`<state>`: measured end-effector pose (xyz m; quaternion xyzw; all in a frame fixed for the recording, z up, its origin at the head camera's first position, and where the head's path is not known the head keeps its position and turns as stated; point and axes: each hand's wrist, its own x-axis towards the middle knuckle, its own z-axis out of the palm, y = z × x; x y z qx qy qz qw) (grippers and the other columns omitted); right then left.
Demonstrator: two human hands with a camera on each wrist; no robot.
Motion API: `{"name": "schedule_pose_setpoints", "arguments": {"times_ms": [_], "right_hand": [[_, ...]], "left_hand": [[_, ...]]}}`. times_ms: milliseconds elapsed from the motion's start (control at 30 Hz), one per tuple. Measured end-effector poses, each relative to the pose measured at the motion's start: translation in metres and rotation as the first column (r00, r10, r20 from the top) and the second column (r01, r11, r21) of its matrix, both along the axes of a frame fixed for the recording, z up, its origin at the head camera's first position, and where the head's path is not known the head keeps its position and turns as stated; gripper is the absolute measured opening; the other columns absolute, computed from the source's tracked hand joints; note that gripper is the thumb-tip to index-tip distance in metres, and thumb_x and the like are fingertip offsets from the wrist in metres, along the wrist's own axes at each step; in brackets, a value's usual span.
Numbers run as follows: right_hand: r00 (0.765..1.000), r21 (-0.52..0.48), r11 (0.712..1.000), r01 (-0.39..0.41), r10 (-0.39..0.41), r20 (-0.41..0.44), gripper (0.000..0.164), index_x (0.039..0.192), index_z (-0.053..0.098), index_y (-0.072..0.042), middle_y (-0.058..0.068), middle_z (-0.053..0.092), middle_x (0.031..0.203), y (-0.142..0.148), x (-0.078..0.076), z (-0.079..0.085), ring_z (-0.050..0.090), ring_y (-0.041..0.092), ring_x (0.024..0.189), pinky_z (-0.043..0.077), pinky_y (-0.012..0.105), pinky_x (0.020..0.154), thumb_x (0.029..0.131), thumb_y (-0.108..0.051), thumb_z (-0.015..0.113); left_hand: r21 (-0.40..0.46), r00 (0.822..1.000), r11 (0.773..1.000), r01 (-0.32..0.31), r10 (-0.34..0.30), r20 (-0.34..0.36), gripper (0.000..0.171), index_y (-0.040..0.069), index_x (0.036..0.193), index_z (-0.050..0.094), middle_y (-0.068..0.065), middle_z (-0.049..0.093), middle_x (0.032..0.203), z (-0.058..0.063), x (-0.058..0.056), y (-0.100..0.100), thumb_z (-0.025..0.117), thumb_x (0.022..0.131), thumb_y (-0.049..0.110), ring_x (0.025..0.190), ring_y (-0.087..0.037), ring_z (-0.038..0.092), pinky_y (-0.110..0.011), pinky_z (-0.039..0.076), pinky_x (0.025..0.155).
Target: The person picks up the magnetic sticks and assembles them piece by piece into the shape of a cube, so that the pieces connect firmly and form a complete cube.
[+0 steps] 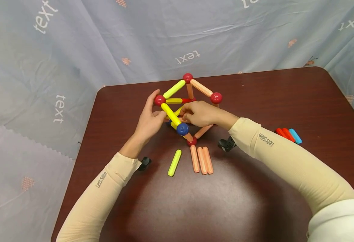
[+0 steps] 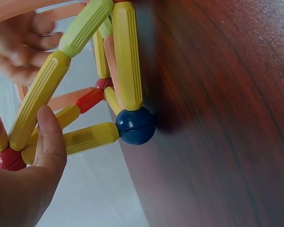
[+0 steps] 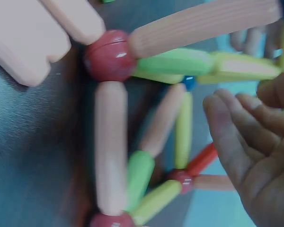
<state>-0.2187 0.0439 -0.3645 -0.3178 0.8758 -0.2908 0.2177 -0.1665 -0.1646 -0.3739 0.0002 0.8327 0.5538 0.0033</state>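
Observation:
A magnetic stick-and-ball frame (image 1: 172, 114) of yellow, lime, peach and red sticks stands on the table. My left hand (image 1: 149, 122) grips its left upper corner at a red ball (image 1: 160, 100). In the left wrist view, the left thumb (image 2: 51, 137) lies across a yellow stick (image 2: 90, 137) beside that ball. My right hand (image 1: 199, 112) reaches inside the frame, fingers loosely bent. From the right wrist view, its fingertips (image 3: 217, 101) are close to a joined lime and yellow stick (image 3: 246, 66), with nothing between them. A blue ball (image 1: 182, 129) forms the near upper corner.
One loose lime stick (image 1: 174, 163) and several peach sticks (image 1: 202, 161) lie in front of the frame. Red sticks (image 1: 285, 134) and a light blue stick (image 1: 295, 136) lie to the right, beyond the right forearm. A patterned curtain (image 1: 165, 40) hangs behind the table (image 1: 225, 198).

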Motion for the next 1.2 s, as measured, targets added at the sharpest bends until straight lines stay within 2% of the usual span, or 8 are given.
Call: {"name": "schedule_pose_setpoints", "arguments": {"times_ms": [133, 267, 367, 600, 733, 900, 1000, 1200], "right_hand": [[0.997, 0.018, 1.0, 0.024, -0.022, -0.069, 0.049, 0.137, 0.059, -0.011, 0.003, 0.072, 0.109, 0.003, 0.014, 0.018, 0.065, 0.017, 0.087, 0.053, 0.032, 0.078, 0.107, -0.047, 0.044], [0.993, 0.073, 0.997, -0.034, 0.042, -0.112, 0.073, 0.146, 0.047, -0.011, 0.0, 0.072, 0.11, 0.003, 0.032, 0.03, 0.068, 0.012, 0.096, 0.056, 0.033, 0.086, 0.097, -0.064, 0.054], [0.987, 0.106, 0.991, -0.08, 0.094, -0.13, 0.083, 0.152, 0.036, -0.009, 0.002, 0.067, 0.109, 0.001, 0.043, 0.034, 0.064, 0.015, 0.098, 0.055, 0.032, 0.087, 0.093, -0.061, 0.064], [0.989, 0.093, 0.994, -0.061, 0.073, -0.128, 0.067, 0.151, 0.038, -0.01, 0.003, 0.065, 0.106, 0.005, 0.048, 0.033, 0.065, 0.016, 0.091, 0.055, 0.03, 0.081, 0.096, -0.035, 0.067], [0.996, 0.068, 0.996, -0.058, 0.062, -0.068, 0.064, 0.152, 0.038, -0.012, 0.002, 0.07, 0.098, 0.011, 0.043, 0.033, 0.067, 0.014, 0.076, 0.055, 0.028, 0.069, 0.098, -0.034, 0.065], [0.999, 0.03, 0.998, -0.053, 0.053, 0.004, 0.064, 0.152, 0.037, -0.014, 0.004, 0.076, 0.091, 0.018, 0.039, 0.032, 0.071, 0.01, 0.068, 0.057, 0.027, 0.065, 0.099, -0.037, 0.065], [0.998, 0.025, 0.998, -0.058, 0.058, -0.017, 0.063, 0.151, 0.039, -0.014, 0.004, 0.075, 0.096, 0.019, 0.039, 0.031, 0.07, 0.01, 0.072, 0.057, 0.027, 0.066, 0.099, -0.038, 0.066], [0.989, 0.056, 0.997, -0.055, 0.062, -0.136, 0.063, 0.149, 0.043, -0.013, 0.002, 0.068, 0.11, 0.018, 0.042, 0.029, 0.065, 0.016, 0.089, 0.055, 0.028, 0.072, 0.097, -0.039, 0.068]], "left_hand": [[-0.007, 1.0, 1.0, -0.002, 0.002, -0.003, 0.075, 0.032, 0.16, 0.025, -0.01, 0.039, 0.151, 0.0, 0.001, 0.0, 0.056, 0.096, 0.007, 0.104, -0.037, 0.071, -0.049, 0.056, 0.099], [-0.021, 1.0, 1.0, 0.003, -0.003, -0.019, 0.073, 0.03, 0.16, 0.026, -0.011, 0.039, 0.15, 0.001, 0.001, 0.001, 0.057, 0.098, 0.009, 0.104, -0.039, 0.07, -0.048, 0.057, 0.098], [-0.037, 1.0, 0.999, 0.006, -0.007, -0.024, 0.072, 0.029, 0.16, 0.026, -0.011, 0.039, 0.15, 0.003, 0.001, 0.003, 0.057, 0.098, 0.01, 0.104, -0.041, 0.07, -0.046, 0.058, 0.096], [-0.069, 0.999, 0.997, 0.022, -0.025, -0.035, 0.073, 0.028, 0.16, 0.026, -0.01, 0.041, 0.151, 0.004, 0.001, 0.004, 0.058, 0.097, 0.009, 0.103, -0.039, 0.071, -0.042, 0.06, 0.092], [-0.105, 0.997, 0.994, 0.039, -0.045, -0.057, 0.074, 0.027, 0.161, 0.026, -0.008, 0.04, 0.154, 0.004, 0.001, 0.003, 0.056, 0.096, 0.006, 0.101, -0.039, 0.07, -0.037, 0.06, 0.089], [-0.142, 0.996, 0.989, 0.04, -0.05, -0.068, 0.073, 0.027, 0.161, 0.025, -0.007, 0.039, 0.156, 0.004, 0.002, 0.002, 0.055, 0.097, 0.007, 0.101, -0.038, 0.069, -0.028, 0.056, 0.083], [-0.127, 0.997, 0.991, 0.039, -0.048, -0.064, 0.072, 0.028, 0.16, 0.025, -0.009, 0.043, 0.152, 0.002, 0.002, 0.002, 0.056, 0.099, 0.007, 0.102, -0.036, 0.071, -0.025, 0.056, 0.081], [-0.131, 0.997, 0.991, 0.019, -0.029, -0.074, 0.072, 0.03, 0.16, 0.025, -0.011, 0.05, 0.147, -0.002, -0.001, 0.004, 0.058, 0.1, 0.007, 0.104, -0.03, 0.072, -0.026, 0.057, 0.079]]}}
